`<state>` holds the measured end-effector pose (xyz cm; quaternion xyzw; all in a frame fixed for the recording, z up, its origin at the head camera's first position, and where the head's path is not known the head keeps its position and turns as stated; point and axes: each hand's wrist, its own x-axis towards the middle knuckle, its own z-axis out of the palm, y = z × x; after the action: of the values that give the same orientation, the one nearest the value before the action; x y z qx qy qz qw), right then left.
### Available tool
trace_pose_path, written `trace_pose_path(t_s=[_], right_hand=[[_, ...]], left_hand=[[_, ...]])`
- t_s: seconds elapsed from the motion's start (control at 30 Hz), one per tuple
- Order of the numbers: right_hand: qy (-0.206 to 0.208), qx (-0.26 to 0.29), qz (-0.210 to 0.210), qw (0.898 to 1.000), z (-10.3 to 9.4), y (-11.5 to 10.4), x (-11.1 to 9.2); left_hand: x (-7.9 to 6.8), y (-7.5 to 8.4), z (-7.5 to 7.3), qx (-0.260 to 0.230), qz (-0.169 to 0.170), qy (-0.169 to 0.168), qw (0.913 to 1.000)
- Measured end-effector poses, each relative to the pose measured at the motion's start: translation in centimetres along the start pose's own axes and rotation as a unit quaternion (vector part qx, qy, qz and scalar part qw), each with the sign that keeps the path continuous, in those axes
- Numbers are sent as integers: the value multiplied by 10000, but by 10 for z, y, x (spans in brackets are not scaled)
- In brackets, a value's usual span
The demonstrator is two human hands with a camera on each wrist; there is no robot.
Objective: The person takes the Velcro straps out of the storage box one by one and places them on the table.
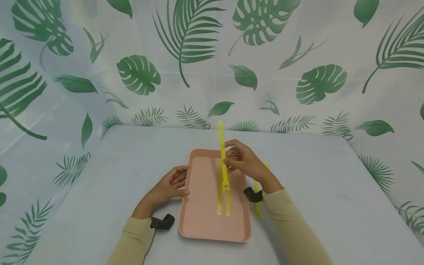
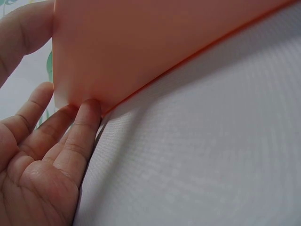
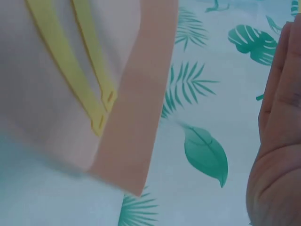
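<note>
Backed, well beyond both grips, by a white leaf-printed cloth (image 1: 265,70), and spread beneath by a pale tabletop (image 1: 331,184). Sleeved in beige behind the right grip (image 1: 240,158) and behind the left grip (image 1: 169,186), with a black wrist device (image 1: 253,195) at the right wrist and another at the left. Partly covered by the right forearm and its device, just behind the right grip and outside the pink tray (image 1: 202,221): a yellow piece (image 1: 257,211) on the tabletop, too hidden to tell whether single or double. Pinching one yellow strip (image 1: 222,140) between thumb and fingers of the right grip, over the tray, slotted end lowest in the head view. Lying below that grip, inside the tray and partly blocked by the held strip and fingers: two more yellow strips (image 1: 228,206), side by side, slotted ends near the wall in the right wrist view. Spread along the tray's left side with the left grip, fingers and thumb touching its edge. Counted: one tray, one strip held, two in the tray, at least one outside, two sleeves, two devices.
</note>
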<state>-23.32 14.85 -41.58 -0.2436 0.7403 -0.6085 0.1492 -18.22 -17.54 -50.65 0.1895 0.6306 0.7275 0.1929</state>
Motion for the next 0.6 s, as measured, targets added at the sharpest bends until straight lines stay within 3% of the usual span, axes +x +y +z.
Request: trace_pose_path(t_s=[0.6], right_hand=[[323,-242,227,9989,-23,3,-30]], left_hand=[[-1,-1,0,28,98,-64,9999]])
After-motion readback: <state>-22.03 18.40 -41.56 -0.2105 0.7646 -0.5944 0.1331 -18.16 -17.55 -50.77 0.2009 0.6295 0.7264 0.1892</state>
